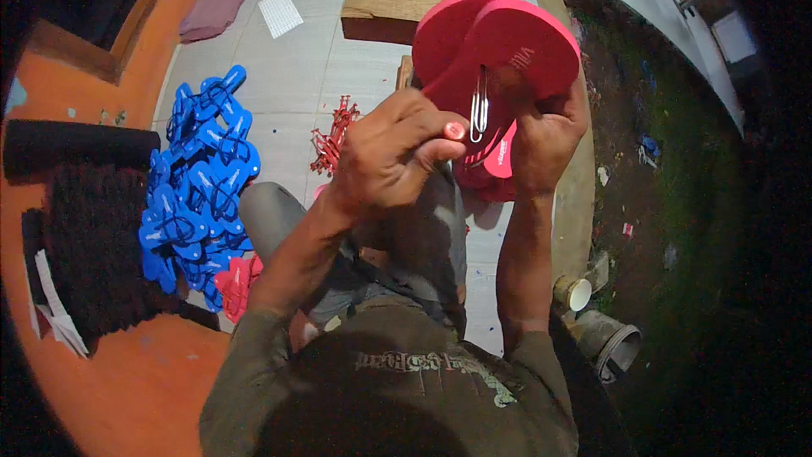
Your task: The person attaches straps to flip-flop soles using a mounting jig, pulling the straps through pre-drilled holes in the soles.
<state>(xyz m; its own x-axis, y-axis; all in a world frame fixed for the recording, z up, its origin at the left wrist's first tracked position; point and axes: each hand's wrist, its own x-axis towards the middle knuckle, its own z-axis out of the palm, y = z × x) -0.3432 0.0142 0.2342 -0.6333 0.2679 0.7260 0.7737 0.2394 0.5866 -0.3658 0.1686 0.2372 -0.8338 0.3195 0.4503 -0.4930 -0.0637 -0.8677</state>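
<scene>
My right hand (554, 131) grips a pair of overlapping red flip-flop soles (533, 42), raised in front of me. A shiny bent-wire loop (480, 110), shaped like a large paper clip, stands against the face of the soles; I cannot tell whether it passes through them. Just left of the wire, my left hand (385, 152) is closed, pinching a small red piece with a round end (455, 130), perhaps a strap end. Most of that piece is hidden in the fist. More red soles (499, 165) show below, between the wrists.
Blue flip-flops with straps (203, 186) are heaped on the tiles at left, beside red ones (238, 283). Red straps (336, 135) lie in a small pile ahead. A wooden block (393, 8) stands beyond. A dark roll (80, 151) lies far left; a bucket (617, 347) stands right.
</scene>
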